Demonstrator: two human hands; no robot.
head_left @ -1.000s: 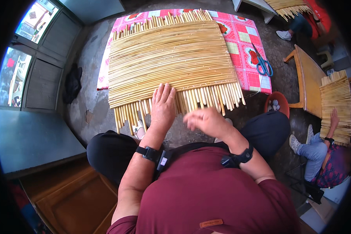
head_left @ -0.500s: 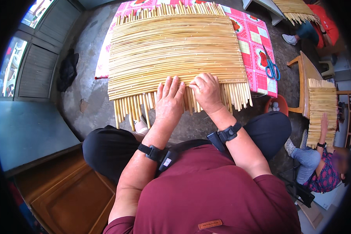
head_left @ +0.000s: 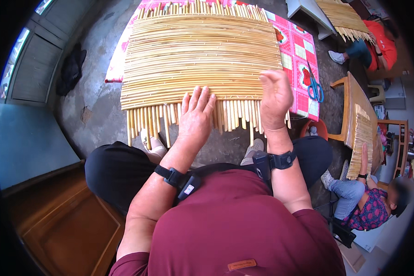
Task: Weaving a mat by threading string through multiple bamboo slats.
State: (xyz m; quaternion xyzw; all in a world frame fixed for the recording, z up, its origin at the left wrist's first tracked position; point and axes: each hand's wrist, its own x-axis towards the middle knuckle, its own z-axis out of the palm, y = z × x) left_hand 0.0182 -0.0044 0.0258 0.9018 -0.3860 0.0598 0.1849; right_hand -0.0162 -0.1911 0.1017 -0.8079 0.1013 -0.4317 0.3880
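**Left hand (head_left: 195, 120) spread flat on the near edge of a stalk mat (head_left: 200, 60)**

Head view: The left hand's fingers are extended and loosely parted, grasping nothing, their tips resting on the mat's near border. The right hand (head_left: 277, 99) is raised at the near right corner with its fingers curled in; whether they pinch a thread or touch the mat, I cannot tell. Steadying the border seems best done with broad, light pressure, so that the slender stalks neither roll nor crack, while the right hand works close to the edge.

The mat lies on the cloth-covered worktop (head_left: 287, 60), its near fringe overhanging. It is straw-yellow, with close-set stalks running side to side, small pale flecks across them, and uneven ends jutting out crosswise at the near and far edges.
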